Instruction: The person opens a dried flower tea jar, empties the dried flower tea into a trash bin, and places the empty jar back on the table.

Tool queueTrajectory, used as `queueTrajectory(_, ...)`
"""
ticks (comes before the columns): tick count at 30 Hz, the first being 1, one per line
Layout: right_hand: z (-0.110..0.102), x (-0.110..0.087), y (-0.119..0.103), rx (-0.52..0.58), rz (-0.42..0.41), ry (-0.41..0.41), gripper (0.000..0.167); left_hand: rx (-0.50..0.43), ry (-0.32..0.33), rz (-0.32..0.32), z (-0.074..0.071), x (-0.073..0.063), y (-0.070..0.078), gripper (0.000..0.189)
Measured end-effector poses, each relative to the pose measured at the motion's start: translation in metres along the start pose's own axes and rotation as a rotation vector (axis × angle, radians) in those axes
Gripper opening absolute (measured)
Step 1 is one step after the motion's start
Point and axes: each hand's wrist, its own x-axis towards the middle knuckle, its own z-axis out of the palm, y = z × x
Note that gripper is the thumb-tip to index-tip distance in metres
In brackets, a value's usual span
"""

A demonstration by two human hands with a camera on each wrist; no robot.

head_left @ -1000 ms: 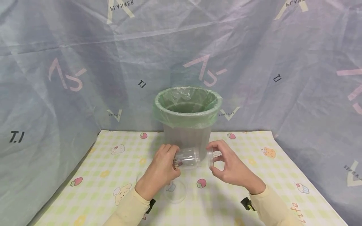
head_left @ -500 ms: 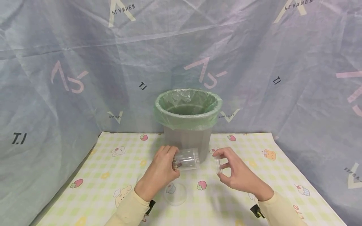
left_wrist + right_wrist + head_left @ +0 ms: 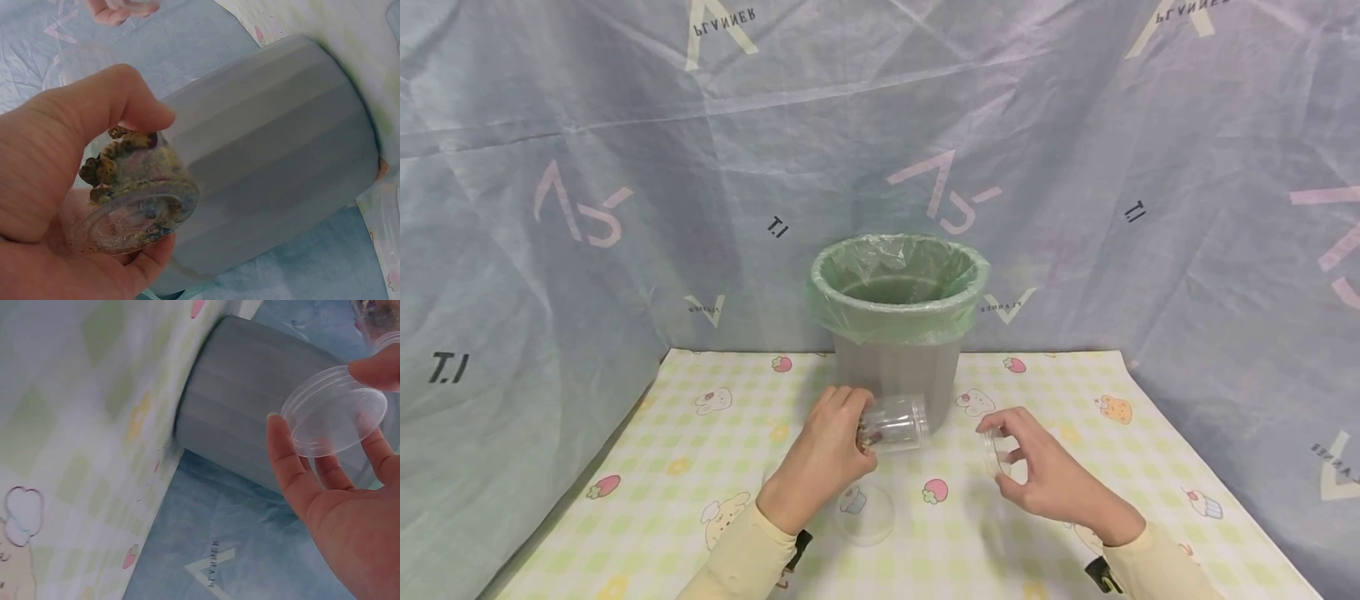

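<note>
My left hand grips a clear plastic jar near its base. The jar lies tilted on its side in the air, its uncovered mouth facing right. Yellowish-brown and dark bits cling inside near the bottom in the left wrist view; their kind cannot be made out. To the right and apart from the jar, my right hand holds a clear round lid by its rim between thumb and fingers. Behind both hands stands a grey trash bin with a green liner bag folded over its rim.
A clear round disc, perhaps another lid, lies on the checked tablecloth below the left hand. Part of another clear round thing shows beside the left wrist. Grey-blue cloth hangs behind and at both sides.
My right hand has moved with the lid away from the jar, rightward and toward me, widening the gap. The left hand and the jar have stayed nearly still.
</note>
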Motion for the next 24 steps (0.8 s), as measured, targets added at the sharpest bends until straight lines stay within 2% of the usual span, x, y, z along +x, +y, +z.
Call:
queueTrajectory(5, -0.001, -0.007, 0.004, -0.013, 0.024, -0.049, 0.064, -0.009, 0.001, -0.004, 0.0, 0.001, 0.0, 0.052)
queueTrajectory(16, 0.004, -0.022, 0.013, -0.07, 0.112, -0.21, 0.064, 0.002, 0.006, -0.005, 0.0, 0.001, 0.0, 0.052)
queueTrajectory(24, 0.003, -0.027, 0.017, -0.153, 0.097, -0.285, 0.058, 0.005, 0.008, -0.001, 0.001, 0.001, -0.001, 0.051)
